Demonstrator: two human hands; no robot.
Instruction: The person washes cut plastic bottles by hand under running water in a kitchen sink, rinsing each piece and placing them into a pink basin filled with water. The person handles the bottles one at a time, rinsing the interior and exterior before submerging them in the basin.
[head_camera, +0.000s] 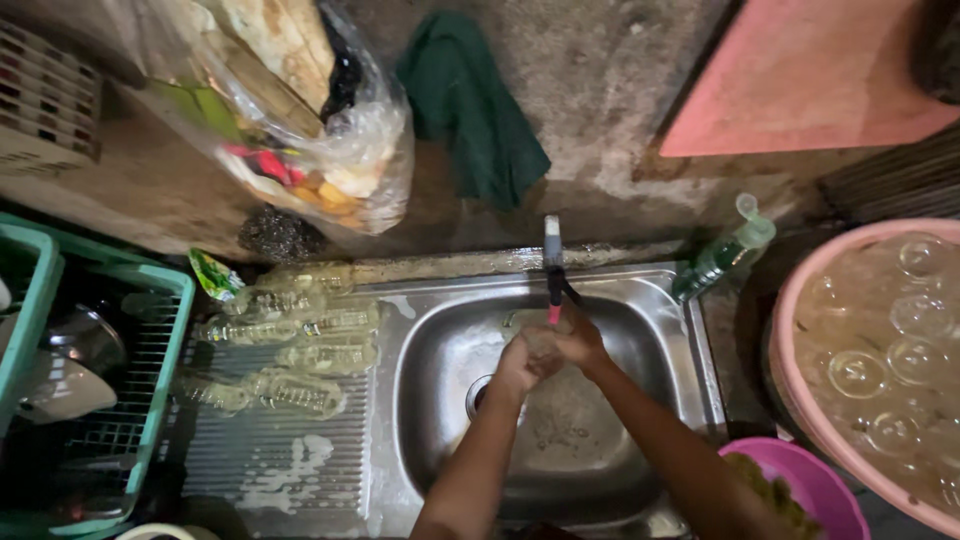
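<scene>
A small clear glass (541, 341) is clasped between left hand (517, 366) and right hand (578, 343) under the tap (552, 268), fingers curled; rinsed bottles (300, 345) are drained, glasses (880, 360) remain soaking

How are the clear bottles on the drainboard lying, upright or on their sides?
On their sides: the clear bottles lie flat across the ribbed drainboard.

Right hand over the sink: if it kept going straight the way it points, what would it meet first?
The right hand points left into the left hand, which it already seems to touch under the tap.
</scene>
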